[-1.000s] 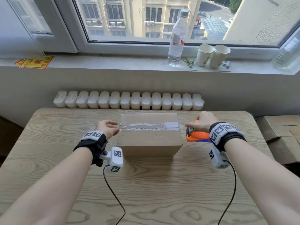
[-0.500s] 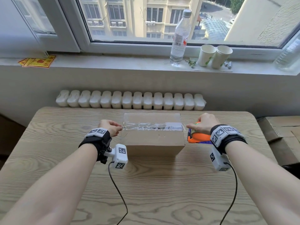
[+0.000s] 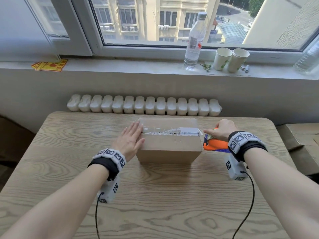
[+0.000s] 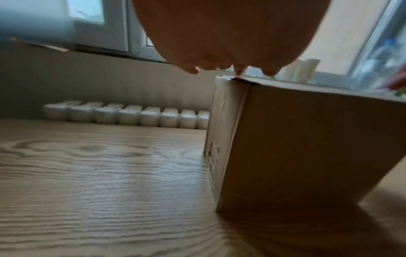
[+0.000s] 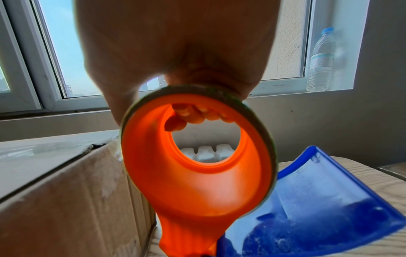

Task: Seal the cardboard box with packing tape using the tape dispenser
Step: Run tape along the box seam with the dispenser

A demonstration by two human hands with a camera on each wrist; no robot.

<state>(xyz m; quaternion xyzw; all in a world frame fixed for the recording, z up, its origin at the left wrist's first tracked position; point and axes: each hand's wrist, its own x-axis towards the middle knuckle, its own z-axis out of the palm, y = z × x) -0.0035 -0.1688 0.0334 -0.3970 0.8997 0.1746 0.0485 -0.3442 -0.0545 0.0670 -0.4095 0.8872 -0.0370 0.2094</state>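
A closed cardboard box [image 3: 170,145] stands mid-table with a strip of clear packing tape [image 3: 170,131] along its top seam. My left hand [image 3: 132,138] lies flat with straight fingers on the box's upper left edge [image 4: 237,79], fingertips on the tape's end. At the box's right side my right hand [image 3: 220,131] grips the orange and blue tape dispenser [image 3: 214,144]. In the right wrist view my fingers curl through the dispenser's orange ring [image 5: 197,156], beside the box [image 5: 66,191]. Tape stretches from the box's right corner to the dispenser.
The wooden table [image 3: 155,195] has bare surface in front of and left of the box. A white radiator [image 3: 144,107] runs behind it. On the windowsill stand a water bottle [image 3: 195,42] and two paper cups [image 3: 230,59]. Cardboard boxes [image 3: 303,137] sit at the right.
My left hand has gone from curled fingers at the box's left end to a flat palm laid on that edge. The right hand stays on the dispenser at the box's right side.
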